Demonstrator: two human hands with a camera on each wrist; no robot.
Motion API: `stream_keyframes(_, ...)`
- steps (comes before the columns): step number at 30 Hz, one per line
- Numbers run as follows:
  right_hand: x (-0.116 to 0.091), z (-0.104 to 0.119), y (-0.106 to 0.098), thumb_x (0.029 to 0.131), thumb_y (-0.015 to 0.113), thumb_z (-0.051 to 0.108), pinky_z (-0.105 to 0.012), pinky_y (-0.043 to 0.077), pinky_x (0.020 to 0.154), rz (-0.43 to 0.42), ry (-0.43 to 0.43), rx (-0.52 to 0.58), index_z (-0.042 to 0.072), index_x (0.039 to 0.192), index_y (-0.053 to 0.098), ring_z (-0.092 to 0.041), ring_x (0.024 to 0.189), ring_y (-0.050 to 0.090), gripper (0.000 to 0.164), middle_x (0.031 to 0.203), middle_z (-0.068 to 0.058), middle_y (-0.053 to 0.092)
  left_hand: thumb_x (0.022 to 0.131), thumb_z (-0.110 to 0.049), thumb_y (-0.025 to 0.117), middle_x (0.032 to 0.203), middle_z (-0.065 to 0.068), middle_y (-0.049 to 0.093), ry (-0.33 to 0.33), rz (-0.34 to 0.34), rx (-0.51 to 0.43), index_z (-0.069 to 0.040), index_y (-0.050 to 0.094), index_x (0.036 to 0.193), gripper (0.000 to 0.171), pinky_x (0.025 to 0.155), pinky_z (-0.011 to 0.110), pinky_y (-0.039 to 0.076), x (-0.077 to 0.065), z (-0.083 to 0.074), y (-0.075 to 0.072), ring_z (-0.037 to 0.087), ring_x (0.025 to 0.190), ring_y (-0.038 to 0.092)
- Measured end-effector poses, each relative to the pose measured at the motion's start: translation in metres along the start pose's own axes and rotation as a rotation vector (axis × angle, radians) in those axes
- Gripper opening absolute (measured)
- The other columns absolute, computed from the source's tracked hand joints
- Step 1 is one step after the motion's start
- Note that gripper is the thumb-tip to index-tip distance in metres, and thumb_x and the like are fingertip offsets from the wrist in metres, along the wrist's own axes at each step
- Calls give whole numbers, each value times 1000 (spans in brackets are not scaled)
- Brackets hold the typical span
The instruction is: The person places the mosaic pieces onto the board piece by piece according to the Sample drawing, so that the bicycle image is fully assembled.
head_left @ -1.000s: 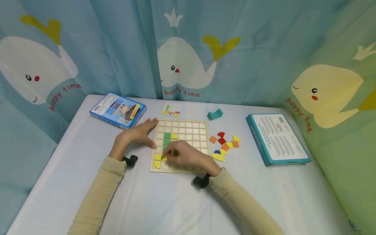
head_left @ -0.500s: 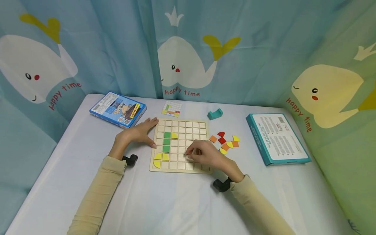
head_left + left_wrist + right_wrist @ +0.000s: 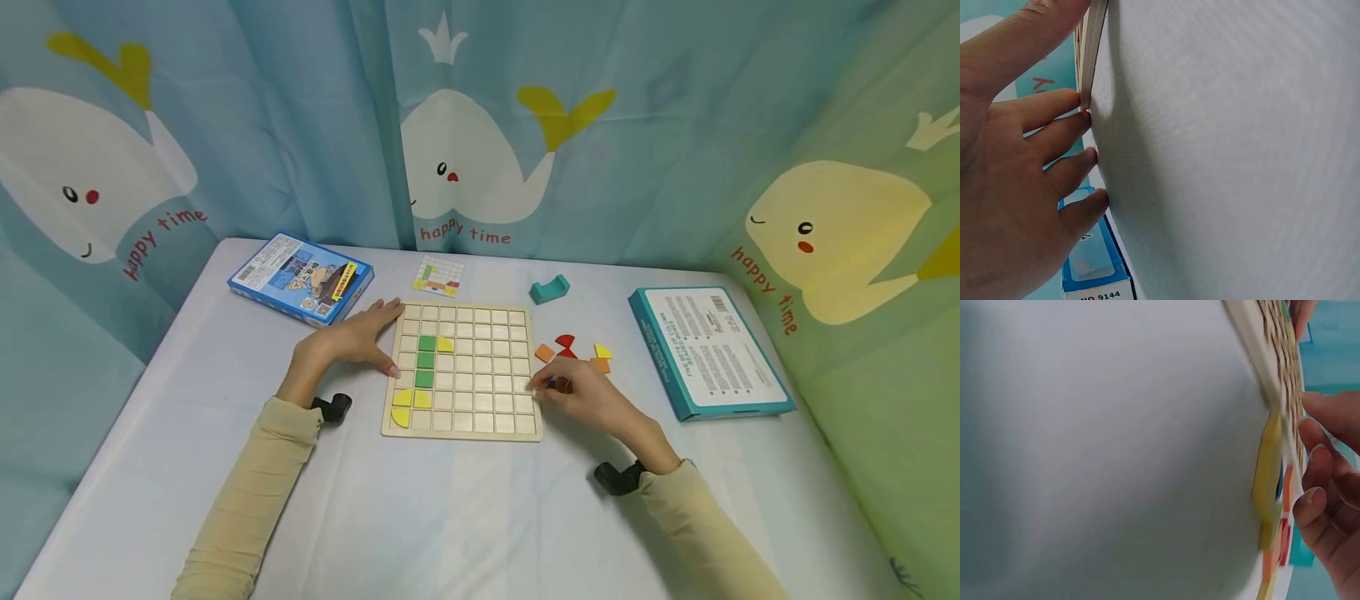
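Observation:
A wooden grid board lies mid-table. Its left columns bear green square tiles, a yellow quarter-circle tile and several yellow tiles near the front corner. My left hand rests against the board's left edge, fingers spread; in the left wrist view, fingertips touch that edge. My right hand is over the loose tiles by the board's right edge, fingers loosely bent, nothing visible between thumb and index. It hides some tiles; yellow tiles show beneath it in the right wrist view.
Behind the board lies a small pattern card, with a teal curved holder right of it. A blue box sits at back left, a teal-edged box at right. Red and orange tiles lie loose.
My right hand has moved right, from the yellow tiles at the board's front left, across the board to the loose tiles. A yellow tile there is now uncovered. My left hand has stayed put.

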State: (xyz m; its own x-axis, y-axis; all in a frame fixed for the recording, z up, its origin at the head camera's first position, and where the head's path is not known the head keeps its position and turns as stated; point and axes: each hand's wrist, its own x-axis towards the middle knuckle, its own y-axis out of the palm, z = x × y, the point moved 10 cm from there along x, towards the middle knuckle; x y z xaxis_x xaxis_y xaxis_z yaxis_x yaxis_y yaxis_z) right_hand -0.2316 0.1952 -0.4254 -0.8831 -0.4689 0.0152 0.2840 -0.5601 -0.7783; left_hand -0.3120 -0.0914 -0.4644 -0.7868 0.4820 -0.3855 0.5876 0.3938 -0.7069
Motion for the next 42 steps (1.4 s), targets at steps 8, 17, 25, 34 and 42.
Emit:
stream_keyframes(8,-6,-22,-1,88,78,3,-22,47,65,25,56,-53,6,101,78,-13,75,53,13,92,-1,72,80,-32,89,174,11,6,2,6,1,-9,18,166,114,127,62,9,1,0,0,36,161,-2)
stream_keyframes(17,-8,-21,-2,86,81,3,-22,43,63,-2,45,-80,5,100,77,-11,76,50,15,91,-2,68,80,-32,89,174,14,7,19,1,-5,-6,18,165,114,127,61,9,1,-2,1,38,160,-1)
stream_keyframes(25,-7,-17,-2,85,82,2,-21,46,61,1,34,-75,5,92,72,-8,70,52,13,86,0,66,80,-30,90,174,14,8,19,-4,-8,-6,18,165,114,127,61,10,-1,-4,1,37,160,-1)
stream_keyframes(34,-8,-13,1,88,78,1,-21,51,64,62,71,-55,1,97,74,-10,73,56,9,86,-2,71,80,-29,90,173,15,8,29,-13,-20,-4,18,165,114,127,61,10,-3,-3,-2,38,160,-1)
stream_keyframes(42,-9,-9,-1,92,75,4,-22,54,69,77,82,10,5,102,78,-11,77,60,11,93,-1,74,80,-30,90,174,15,9,20,-11,-18,-6,18,165,114,127,62,10,-2,-2,-1,38,160,-1)
